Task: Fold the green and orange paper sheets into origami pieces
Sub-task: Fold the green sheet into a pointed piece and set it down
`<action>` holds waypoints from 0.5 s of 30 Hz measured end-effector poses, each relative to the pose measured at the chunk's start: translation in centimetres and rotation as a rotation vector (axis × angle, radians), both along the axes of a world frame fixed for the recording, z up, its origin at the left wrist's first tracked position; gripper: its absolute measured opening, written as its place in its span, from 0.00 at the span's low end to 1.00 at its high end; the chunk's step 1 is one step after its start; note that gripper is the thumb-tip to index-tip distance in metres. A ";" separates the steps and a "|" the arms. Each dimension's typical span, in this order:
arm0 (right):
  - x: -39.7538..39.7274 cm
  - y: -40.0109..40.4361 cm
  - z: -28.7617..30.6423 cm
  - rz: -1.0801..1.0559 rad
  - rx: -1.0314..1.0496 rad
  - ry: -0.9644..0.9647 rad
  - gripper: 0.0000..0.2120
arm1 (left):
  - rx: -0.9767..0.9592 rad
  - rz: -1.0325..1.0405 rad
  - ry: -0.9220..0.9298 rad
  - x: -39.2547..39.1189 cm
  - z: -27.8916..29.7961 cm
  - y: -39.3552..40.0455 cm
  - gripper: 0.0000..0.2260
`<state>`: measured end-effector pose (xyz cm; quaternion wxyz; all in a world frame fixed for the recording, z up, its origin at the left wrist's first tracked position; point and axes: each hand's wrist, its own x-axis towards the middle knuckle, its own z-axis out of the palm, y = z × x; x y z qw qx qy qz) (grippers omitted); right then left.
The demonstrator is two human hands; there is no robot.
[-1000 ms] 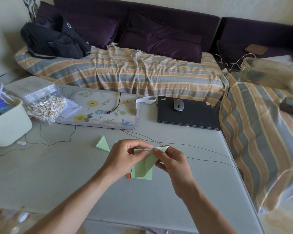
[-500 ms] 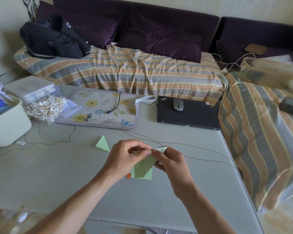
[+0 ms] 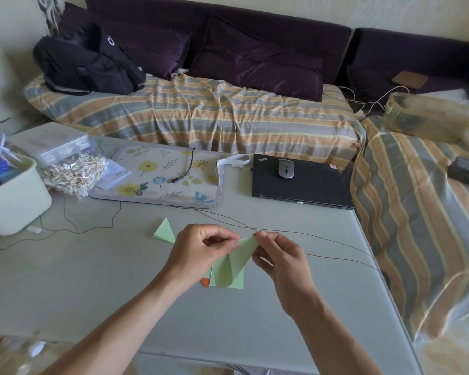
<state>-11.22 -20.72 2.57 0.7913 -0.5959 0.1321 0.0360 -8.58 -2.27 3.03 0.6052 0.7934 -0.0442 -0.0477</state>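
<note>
Grey table (image 3: 92, 280) carries everything. Closed black laptop (image 3: 301, 182) near the far right edge, grey mouse (image 3: 286, 169) on its lid. Floral mat (image 3: 160, 180) mid far side, cream bin (image 3: 14, 201) at the left edge, bag of cotton swabs (image 3: 71, 171) just beside it. Thin brown cord (image 3: 322, 239) runs across toward the right edge.

Left hand (image 3: 198, 253) and right hand (image 3: 279, 258) are both raised over the middle of the table, each pinching the top of a green paper sheet (image 3: 233, 263); the sheet is curled over, not creased flat. More green sheets (image 3: 240, 281) lie flat directly below, with an orange sheet (image 3: 205, 281) peeking out at their left. One folded green triangle (image 3: 165, 230) sits left of the hands, apart from the stack.

Judgement: fold is midway, one piece done. Risks: corners misaligned before pressing, giving a skewed crease; folding in the air gives a soft crease; cord behind the right fingertips could snag
</note>
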 end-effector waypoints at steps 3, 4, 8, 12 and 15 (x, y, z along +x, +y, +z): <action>0.0 0.1 0.1 -0.014 -0.027 -0.019 0.08 | -0.012 0.010 0.026 0.1 0.0 0.0 0.03; 0.0 0.1 0.1 -0.019 -0.040 -0.024 0.08 | -0.017 0.013 0.041 0.1 0.1 0.0 0.03; 0.1 0.0 0.1 -0.044 -0.089 -0.038 0.09 | -0.040 0.012 0.092 0.0 0.2 -0.1 0.04; 0.1 0.0 0.0 -0.075 -0.103 -0.041 0.09 | -0.057 0.008 0.109 -0.1 0.5 -0.3 0.04; 0.0 0.0 -0.2 -0.037 -0.039 -0.015 0.09 | -0.069 0.019 0.115 -0.3 0.6 -0.4 0.04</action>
